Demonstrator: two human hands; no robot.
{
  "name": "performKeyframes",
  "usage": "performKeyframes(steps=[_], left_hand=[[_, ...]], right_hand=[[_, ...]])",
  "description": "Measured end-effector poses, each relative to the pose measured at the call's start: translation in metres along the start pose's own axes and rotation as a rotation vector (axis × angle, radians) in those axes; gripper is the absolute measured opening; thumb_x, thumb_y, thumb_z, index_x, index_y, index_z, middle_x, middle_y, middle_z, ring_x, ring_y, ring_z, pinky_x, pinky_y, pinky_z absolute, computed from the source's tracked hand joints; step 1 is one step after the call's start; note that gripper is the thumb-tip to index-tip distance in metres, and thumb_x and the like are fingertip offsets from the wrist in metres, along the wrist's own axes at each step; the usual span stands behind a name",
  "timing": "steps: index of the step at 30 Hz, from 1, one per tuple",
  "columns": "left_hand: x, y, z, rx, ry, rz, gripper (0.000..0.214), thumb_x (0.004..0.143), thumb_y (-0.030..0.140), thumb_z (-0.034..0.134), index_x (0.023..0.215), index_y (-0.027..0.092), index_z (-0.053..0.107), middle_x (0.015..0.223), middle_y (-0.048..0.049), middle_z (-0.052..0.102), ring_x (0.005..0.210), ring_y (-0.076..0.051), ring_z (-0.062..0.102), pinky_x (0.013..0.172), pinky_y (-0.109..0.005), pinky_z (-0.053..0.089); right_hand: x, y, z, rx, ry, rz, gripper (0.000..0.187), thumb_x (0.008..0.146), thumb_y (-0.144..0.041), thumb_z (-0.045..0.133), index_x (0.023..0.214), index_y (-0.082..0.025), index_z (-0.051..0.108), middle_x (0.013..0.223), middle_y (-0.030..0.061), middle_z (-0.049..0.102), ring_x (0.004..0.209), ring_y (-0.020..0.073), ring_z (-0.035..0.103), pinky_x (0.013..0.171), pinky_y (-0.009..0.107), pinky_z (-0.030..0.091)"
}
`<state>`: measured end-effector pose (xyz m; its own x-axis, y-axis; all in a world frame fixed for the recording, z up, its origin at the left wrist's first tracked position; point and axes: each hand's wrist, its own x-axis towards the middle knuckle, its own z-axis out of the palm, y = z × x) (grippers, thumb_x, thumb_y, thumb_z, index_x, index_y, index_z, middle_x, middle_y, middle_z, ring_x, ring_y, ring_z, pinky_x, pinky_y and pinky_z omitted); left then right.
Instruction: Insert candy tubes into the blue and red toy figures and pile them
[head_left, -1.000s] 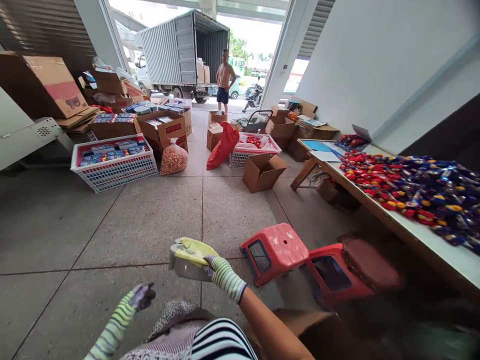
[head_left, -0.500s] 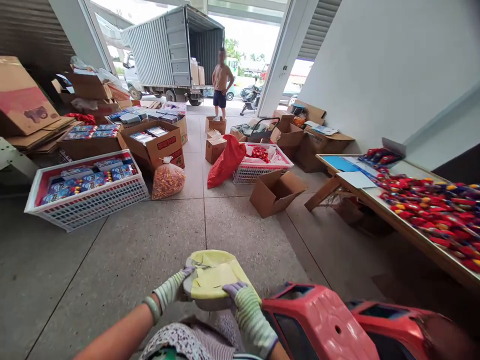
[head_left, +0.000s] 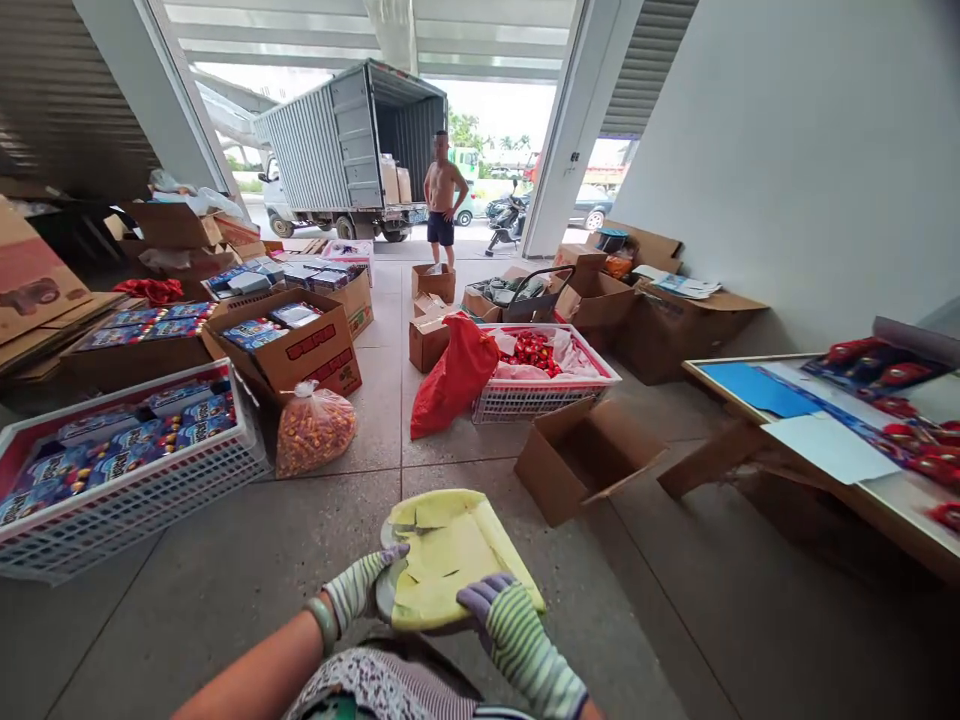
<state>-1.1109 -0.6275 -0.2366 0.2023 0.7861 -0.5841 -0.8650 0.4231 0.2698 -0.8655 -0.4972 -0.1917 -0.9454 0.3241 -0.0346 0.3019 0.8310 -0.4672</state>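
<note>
I saw the left hand (head_left: 365,584) and the right hand (head_left: 511,618) holding the yellow pad (head_left: 446,555) by its edges; an open box (head_left: 550,480) sat beyond.

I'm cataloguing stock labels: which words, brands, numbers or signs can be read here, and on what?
None reads with certainty.
Brown carton: red characters, too blurred.
Blue packs: white lettering, too blurred.
Truck: rear marks too small.
White papers: any print too small.
Yellow-topped object: no lettering visible.
</note>
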Motion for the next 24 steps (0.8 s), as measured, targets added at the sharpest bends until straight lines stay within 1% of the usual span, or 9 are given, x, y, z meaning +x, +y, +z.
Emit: performKeyframes(steps=[3, 6, 9, 11, 13, 16, 18, 20, 24], left_hand=[[0.029, 0.046, 0.028, -0.049, 0.166, 0.058, 0.082, 0.083, 0.024, 0.075, 0.155, 0.007, 0.039, 0.129, -0.0186, 0.07, 0.135, -0.034, 0.058, 0.12, -0.046, 0.043], [0.078, 0.095, 0.046, -0.035, 0.313, 0.166, 0.078, 0.085, 0.017, 0.069, 0.157, 0.009, 0.038, 0.127, -0.0168, 0.071, 0.133, -0.034, 0.06, 0.118, -0.049, 0.045], [0.145, 0.152, 0.059, 0.02, 0.389, 0.219, 0.067, 0.089, 0.015, 0.063, 0.154, 0.014, 0.045, 0.128, -0.013, 0.071, 0.134, -0.032, 0.059, 0.118, -0.048, 0.046], [0.193, 0.192, 0.067, 0.076, 0.464, 0.243, 0.062, 0.089, 0.013, 0.063, 0.15, 0.015, 0.05, 0.128, -0.0102, 0.071, 0.136, -0.029, 0.058, 0.118, -0.044, 0.046], [0.238, 0.23, 0.077, 0.142, 0.54, 0.29, 0.059, 0.088, 0.01, 0.065, 0.146, 0.016, 0.053, 0.127, -0.008, 0.072, 0.136, -0.026, 0.058, 0.117, -0.037, 0.047], [0.298, 0.276, 0.099, 0.227, 0.584, 0.318, 0.058, 0.086, 0.007, 0.068, 0.141, 0.017, 0.057, 0.128, -0.0067, 0.072, 0.132, -0.022, 0.061, 0.115, -0.032, 0.049], [0.335, 0.298, 0.12, 0.264, 0.606, 0.29, 0.058, 0.085, 0.004, 0.068, 0.14, 0.016, 0.057, 0.126, -0.0082, 0.072, 0.128, -0.024, 0.064, 0.114, -0.036, 0.051], [0.37, 0.313, 0.14, 0.286, 0.612, 0.268, 0.059, 0.083, 0.001, 0.067, 0.14, 0.014, 0.057, 0.125, -0.0105, 0.072, 0.125, -0.027, 0.065, 0.112, -0.04, 0.052], [0.435, 0.326, 0.172, 0.303, 0.568, 0.306, 0.063, 0.08, -0.002, 0.068, 0.14, 0.016, 0.057, 0.129, -0.0114, 0.07, 0.13, -0.027, 0.061, 0.113, -0.039, 0.05]], right_hand=[[0.056, 0.034, -0.041, -0.014, -0.049, -0.069, 0.032, 0.091, -0.024, 0.057, 0.12, -0.023, 0.071, 0.117, 0.0092, 0.076, 0.104, 0.0269, 0.064, 0.097, 0.042, 0.046], [0.102, 0.081, -0.061, 0.06, -0.002, -0.069, 0.029, 0.094, -0.027, 0.058, 0.118, -0.021, 0.072, 0.117, 0.0101, 0.075, 0.107, 0.0268, 0.063, 0.101, 0.043, 0.045], [0.133, 0.141, -0.058, 0.182, 0.244, 0.059, 0.037, 0.094, -0.034, 0.059, 0.127, -0.02, 0.068, 0.132, 0.0122, 0.068, 0.123, 0.0281, 0.057, 0.112, 0.047, 0.041], [0.142, 0.187, -0.048, 0.275, 0.465, 0.286, 0.045, 0.093, -0.037, 0.059, 0.135, -0.02, 0.064, 0.143, 0.0142, 0.061, 0.134, 0.0286, 0.051, 0.117, 0.05, 0.038], [0.139, 0.231, -0.036, 0.399, 0.585, 0.607, 0.045, 0.091, -0.037, 0.057, 0.132, -0.02, 0.065, 0.141, 0.0145, 0.062, 0.132, 0.0273, 0.055, 0.116, 0.049, 0.041], [0.117, 0.285, -0.022, 0.541, 0.549, 0.988, 0.036, 0.084, -0.035, 0.055, 0.109, -0.019, 0.073, 0.115, 0.0151, 0.074, 0.109, 0.0283, 0.069, 0.104, 0.048, 0.053], [0.095, 0.304, -0.016, 0.56, 0.523, 1.143, 0.033, 0.082, -0.037, 0.051, 0.095, -0.018, 0.075, 0.102, 0.0184, 0.075, 0.101, 0.033, 0.072, 0.097, 0.052, 0.056], [0.071, 0.312, -0.014, 0.573, 0.504, 1.276, 0.032, 0.08, -0.039, 0.047, 0.08, -0.021, 0.074, 0.09, 0.0206, 0.075, 0.093, 0.0373, 0.074, 0.089, 0.054, 0.057], [0.035, 0.324, -0.018, 0.584, 0.467, 1.365, 0.028, 0.076, -0.041, 0.049, 0.061, -0.028, 0.067, 0.072, 0.0159, 0.072, 0.075, 0.0373, 0.076, 0.074, 0.05, 0.057]])
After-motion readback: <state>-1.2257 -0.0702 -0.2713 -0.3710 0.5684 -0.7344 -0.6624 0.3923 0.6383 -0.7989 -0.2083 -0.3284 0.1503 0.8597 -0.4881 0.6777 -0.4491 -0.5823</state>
